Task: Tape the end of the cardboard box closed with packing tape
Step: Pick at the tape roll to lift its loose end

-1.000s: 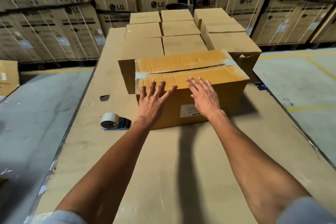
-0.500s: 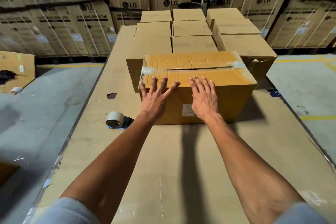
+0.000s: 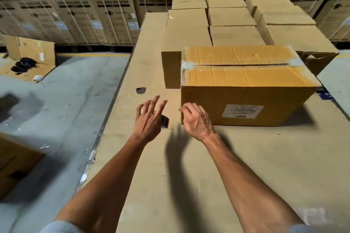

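Observation:
A yellow-brown cardboard box [image 3: 246,73] stands on the cardboard-covered table, its top flaps closed along a taped seam and a white label on its near side. My left hand [image 3: 149,117] hovers with spread fingers over the tape dispenser [image 3: 164,121], which shows only as a dark sliver beside the hand. My right hand [image 3: 197,119] is at the box's near left corner, fingers loosely bent, holding nothing.
Several plain closed boxes [image 3: 233,17] sit behind the yellow box. The table [image 3: 246,166] has a small hole [image 3: 141,90] near its left edge. Large stacked appliance cartons [image 3: 75,15] line the back wall. An open flattened box [image 3: 28,56] lies on the floor at left.
Both hands left the box's top front edge and moved left and down. The left hand now covers the tape dispenser. My view has turned to the left.

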`<action>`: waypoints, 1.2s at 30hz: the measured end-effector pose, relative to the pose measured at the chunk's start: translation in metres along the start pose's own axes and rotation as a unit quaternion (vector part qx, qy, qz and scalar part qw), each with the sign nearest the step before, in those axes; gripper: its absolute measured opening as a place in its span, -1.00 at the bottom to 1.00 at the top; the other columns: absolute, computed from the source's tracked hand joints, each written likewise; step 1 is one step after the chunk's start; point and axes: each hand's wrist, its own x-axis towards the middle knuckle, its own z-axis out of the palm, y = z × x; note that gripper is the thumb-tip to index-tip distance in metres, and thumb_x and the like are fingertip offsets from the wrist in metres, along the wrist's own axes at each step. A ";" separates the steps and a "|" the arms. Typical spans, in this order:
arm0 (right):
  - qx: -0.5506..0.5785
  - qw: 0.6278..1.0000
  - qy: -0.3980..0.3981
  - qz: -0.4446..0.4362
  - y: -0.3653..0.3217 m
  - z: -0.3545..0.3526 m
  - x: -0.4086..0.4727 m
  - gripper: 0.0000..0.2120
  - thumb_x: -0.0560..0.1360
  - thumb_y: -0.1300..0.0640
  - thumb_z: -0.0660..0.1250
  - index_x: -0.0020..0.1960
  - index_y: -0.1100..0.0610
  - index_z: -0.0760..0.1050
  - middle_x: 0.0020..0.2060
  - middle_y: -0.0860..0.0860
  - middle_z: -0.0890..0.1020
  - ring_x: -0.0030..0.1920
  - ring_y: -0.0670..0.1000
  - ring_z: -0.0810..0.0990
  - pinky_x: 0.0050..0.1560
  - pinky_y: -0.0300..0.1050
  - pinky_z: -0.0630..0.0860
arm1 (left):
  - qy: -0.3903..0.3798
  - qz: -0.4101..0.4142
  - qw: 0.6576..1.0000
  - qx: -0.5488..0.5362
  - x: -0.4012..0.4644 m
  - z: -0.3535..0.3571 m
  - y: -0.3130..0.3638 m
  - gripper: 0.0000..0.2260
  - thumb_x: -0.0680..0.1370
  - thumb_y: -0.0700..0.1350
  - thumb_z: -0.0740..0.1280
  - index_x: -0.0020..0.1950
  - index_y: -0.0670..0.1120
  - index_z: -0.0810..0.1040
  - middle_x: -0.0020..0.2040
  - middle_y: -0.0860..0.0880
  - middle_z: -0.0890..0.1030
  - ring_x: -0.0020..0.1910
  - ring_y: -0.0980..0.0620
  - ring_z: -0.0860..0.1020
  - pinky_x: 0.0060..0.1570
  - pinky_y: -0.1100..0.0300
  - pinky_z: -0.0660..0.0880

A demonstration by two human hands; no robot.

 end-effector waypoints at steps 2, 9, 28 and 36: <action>0.030 0.999 -0.027 0.025 -0.017 0.022 0.005 -0.70 0.53 0.23 0.35 0.25 0.09 0.58 0.15 0.03 0.62 0.09 0.09 0.60 0.08 0.05 0.60 | -0.026 -0.010 1.000 0.000 -0.007 0.011 -0.027 -0.32 0.64 -0.10 0.35 0.71 0.07 0.14 0.74 -0.07 0.16 0.63 -0.19 0.29 0.53 -0.18 0.26; 0.106 0.954 -0.114 0.256 -0.055 0.103 0.025 -0.81 0.64 0.09 0.33 0.16 0.15 0.63 0.11 0.11 0.63 0.15 0.19 0.61 0.16 0.07 0.56 | -0.083 -0.010 0.995 -0.052 -0.011 0.049 -0.099 -0.34 0.66 0.05 0.29 0.74 0.05 0.16 0.73 -0.03 0.24 0.64 -0.16 0.28 0.58 -0.17 0.22; 0.227 0.802 -0.068 0.549 -0.073 0.154 0.057 -0.92 0.55 0.12 0.52 -0.02 0.13 0.69 -0.08 0.06 0.76 -0.01 0.10 0.72 0.03 -0.08 0.55 | -0.038 0.089 0.983 -0.154 0.020 0.102 -0.123 -0.32 0.61 0.25 0.39 0.66 0.06 0.28 0.59 -0.03 0.44 0.45 -0.12 0.48 0.37 -0.06 0.43; 0.243 0.772 -0.084 0.581 -0.065 0.154 0.051 -0.72 0.50 -0.06 0.57 0.04 0.13 0.68 -0.04 0.03 0.77 0.00 0.08 0.72 0.02 -0.11 0.56 | -0.041 0.079 0.981 -0.175 0.018 0.102 -0.122 -0.36 0.63 0.21 0.37 0.66 0.07 0.30 0.59 -0.03 0.43 0.44 -0.12 0.49 0.39 -0.04 0.43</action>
